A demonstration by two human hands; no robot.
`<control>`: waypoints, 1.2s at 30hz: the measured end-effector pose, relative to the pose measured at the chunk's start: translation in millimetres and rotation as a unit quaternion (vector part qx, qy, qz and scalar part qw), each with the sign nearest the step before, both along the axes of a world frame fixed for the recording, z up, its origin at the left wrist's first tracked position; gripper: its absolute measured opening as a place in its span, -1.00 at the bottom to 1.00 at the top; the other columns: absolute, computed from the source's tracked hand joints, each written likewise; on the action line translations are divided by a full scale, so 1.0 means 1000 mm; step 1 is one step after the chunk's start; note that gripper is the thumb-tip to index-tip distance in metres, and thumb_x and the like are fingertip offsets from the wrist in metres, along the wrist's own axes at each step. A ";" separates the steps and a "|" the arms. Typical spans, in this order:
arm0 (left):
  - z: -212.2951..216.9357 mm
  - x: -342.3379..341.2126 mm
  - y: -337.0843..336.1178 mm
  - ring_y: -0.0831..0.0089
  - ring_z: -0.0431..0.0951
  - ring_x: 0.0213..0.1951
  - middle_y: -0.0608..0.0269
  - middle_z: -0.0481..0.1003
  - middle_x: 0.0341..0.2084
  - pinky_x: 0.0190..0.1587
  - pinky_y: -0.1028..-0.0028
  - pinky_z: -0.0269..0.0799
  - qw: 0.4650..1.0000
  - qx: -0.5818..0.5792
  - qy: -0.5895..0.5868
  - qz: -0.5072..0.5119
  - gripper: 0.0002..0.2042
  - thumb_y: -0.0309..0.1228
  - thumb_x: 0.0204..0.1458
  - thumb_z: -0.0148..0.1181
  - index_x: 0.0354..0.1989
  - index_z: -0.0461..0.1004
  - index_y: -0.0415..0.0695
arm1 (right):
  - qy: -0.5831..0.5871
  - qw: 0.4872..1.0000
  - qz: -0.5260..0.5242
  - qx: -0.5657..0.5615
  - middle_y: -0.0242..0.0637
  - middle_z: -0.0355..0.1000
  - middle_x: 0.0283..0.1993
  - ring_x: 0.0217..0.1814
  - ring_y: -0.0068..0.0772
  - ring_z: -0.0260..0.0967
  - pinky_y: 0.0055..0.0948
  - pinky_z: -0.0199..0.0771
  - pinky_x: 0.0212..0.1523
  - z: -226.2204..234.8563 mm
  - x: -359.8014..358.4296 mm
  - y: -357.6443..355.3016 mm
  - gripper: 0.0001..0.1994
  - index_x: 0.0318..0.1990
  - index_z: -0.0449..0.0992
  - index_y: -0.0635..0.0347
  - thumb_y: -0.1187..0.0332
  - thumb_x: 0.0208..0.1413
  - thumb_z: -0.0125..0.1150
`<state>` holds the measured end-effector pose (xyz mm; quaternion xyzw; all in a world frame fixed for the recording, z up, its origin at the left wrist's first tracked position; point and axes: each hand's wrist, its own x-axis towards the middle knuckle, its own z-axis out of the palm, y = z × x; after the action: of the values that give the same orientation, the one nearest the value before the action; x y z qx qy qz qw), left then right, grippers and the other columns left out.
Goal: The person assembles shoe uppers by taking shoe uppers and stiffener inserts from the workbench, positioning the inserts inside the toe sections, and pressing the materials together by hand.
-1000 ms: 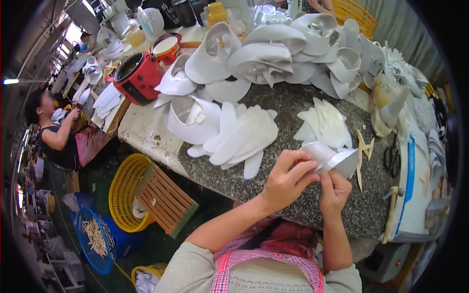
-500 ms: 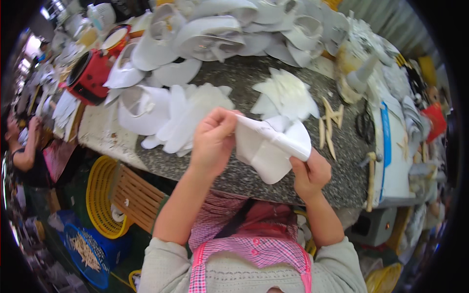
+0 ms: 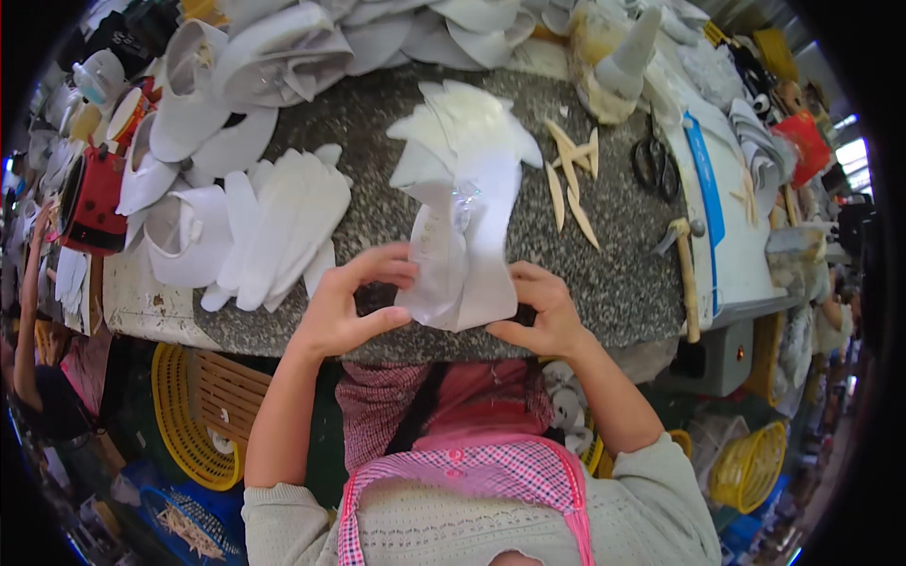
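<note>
The curved white piece [image 3: 486,259] points lengthwise away from the person, between wide-spread hands [image 3: 351,307] [image 3: 555,307].

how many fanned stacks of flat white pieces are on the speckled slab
2: the left stack lies beyond and left of the left hand; the right stack is just beyond the curved white piece. Others may be hidden under the far heap.

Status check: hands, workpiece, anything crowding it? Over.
Left hand open, right hand open, flanking the curled white sheet piece. Firm contact unclear. Pointed white cutouts close beyond it.
</note>
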<state>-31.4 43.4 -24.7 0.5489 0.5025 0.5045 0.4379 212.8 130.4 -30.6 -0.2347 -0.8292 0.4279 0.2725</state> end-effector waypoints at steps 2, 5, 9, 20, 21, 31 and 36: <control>0.023 0.005 -0.003 0.33 0.51 -0.29 0.17 0.50 -0.39 -0.22 0.35 0.38 1.000 -0.018 0.019 -0.004 -0.59 -0.28 -0.21 0.33 -0.18 0.44 -0.22 | 0.018 0.999 -0.008 0.035 -0.16 0.46 -0.31 -0.27 -0.17 0.41 -0.32 0.35 -0.23 -0.001 -0.004 -0.005 -0.81 -0.39 0.56 0.22 0.30 -0.13 0.25; 0.029 0.027 0.008 0.22 0.52 -0.37 0.12 0.50 -0.42 -0.27 0.46 0.38 0.942 0.110 0.316 0.016 -0.74 -0.32 -0.09 0.25 -0.28 0.49 -0.22 | -0.023 0.995 -0.057 0.078 -0.16 0.45 -0.37 -0.35 -0.16 0.38 -0.29 0.32 -0.31 -0.012 -0.011 -0.009 -0.82 -0.41 0.55 0.22 0.29 -0.09 0.21; 0.027 0.037 0.024 0.57 0.37 -0.59 0.26 0.41 -0.66 -0.49 0.57 0.24 0.964 -0.101 0.212 0.127 -0.92 -0.48 -0.03 0.15 -0.43 0.46 -0.24 | -0.028 0.982 -0.171 0.071 -0.20 0.41 -0.48 -0.43 -0.17 0.32 -0.28 0.26 -0.35 -0.017 -0.022 -0.019 -0.81 -0.48 0.54 0.24 0.29 -0.05 0.17; 0.015 0.022 0.023 0.67 0.32 -0.60 0.32 0.41 -0.68 -0.51 0.58 0.28 0.976 -0.007 0.171 0.134 -0.88 -0.45 -0.03 0.18 -0.40 0.47 -0.25 | -0.051 0.983 -0.170 0.052 -0.29 0.38 -0.53 -0.40 -0.31 0.28 -0.32 0.08 -0.27 -0.010 -0.030 -0.024 -0.84 -0.45 0.53 0.21 0.30 -0.08 0.16; 0.016 0.023 0.023 0.67 0.33 -0.60 0.31 0.42 -0.68 -0.51 0.59 0.29 0.979 -0.007 0.148 0.137 -0.87 -0.45 -0.04 0.19 -0.39 0.47 -0.25 | -0.069 0.981 -0.176 0.044 -0.30 0.38 -0.50 -0.40 -0.32 0.28 -0.32 0.08 -0.27 -0.011 -0.030 -0.024 -0.83 -0.42 0.52 0.21 0.29 -0.08 0.17; 0.007 0.031 0.016 0.32 0.43 -0.68 0.05 0.36 -0.69 -0.59 0.43 0.29 0.973 0.020 0.166 0.160 -0.87 -0.43 0.03 0.11 -0.45 0.34 -0.21 | 0.146 0.942 -0.136 -0.269 -0.30 0.44 -0.31 -0.28 -0.54 0.36 -0.50 0.29 -0.20 -0.009 -0.050 -0.036 -0.70 -0.14 0.45 0.29 0.38 -0.05 0.23; -0.006 0.032 0.025 0.10 0.48 -0.61 0.05 0.41 -0.66 -0.60 0.29 0.34 0.944 0.136 0.234 0.188 -0.88 -0.39 0.02 0.12 -0.42 0.35 -0.16 | 0.192 0.938 -0.142 -0.253 -0.27 0.47 -0.29 -0.29 -0.62 0.37 -0.60 0.36 -0.29 0.002 -0.056 -0.044 -0.73 -0.14 0.43 0.35 0.49 -0.03 0.20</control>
<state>0.3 68.3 -30.7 0.6018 0.6111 0.4985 0.1263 157.1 86.7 -28.6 -0.3239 -0.5837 0.6172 0.4164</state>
